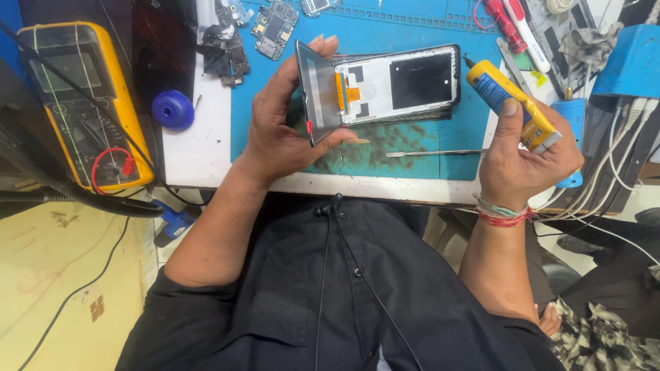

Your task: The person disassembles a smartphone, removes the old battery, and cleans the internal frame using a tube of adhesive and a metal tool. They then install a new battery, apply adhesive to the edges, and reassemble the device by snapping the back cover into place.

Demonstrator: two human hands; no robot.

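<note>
My left hand [278, 124] grips a dark phone screen panel [316, 89] by its edge, tilted up on its side over the blue work mat [412, 148]. An orange flex cable [347, 93] joins the panel to a white phone frame [399, 82] lying flat on the mat. My right hand [526, 158] holds a yellow glue tube [512, 106] with a blue label, its dark nozzle pointing at the frame's right edge. A red thread band sits on my right wrist.
A yellow multimeter [89, 103] with a red lead stands at the left. A blue round cap [172, 110], circuit boards [273, 29], a thin metal pry tool [433, 153], red-handled tools [505, 24] and a blue box with white cables [629, 65] lie around the mat.
</note>
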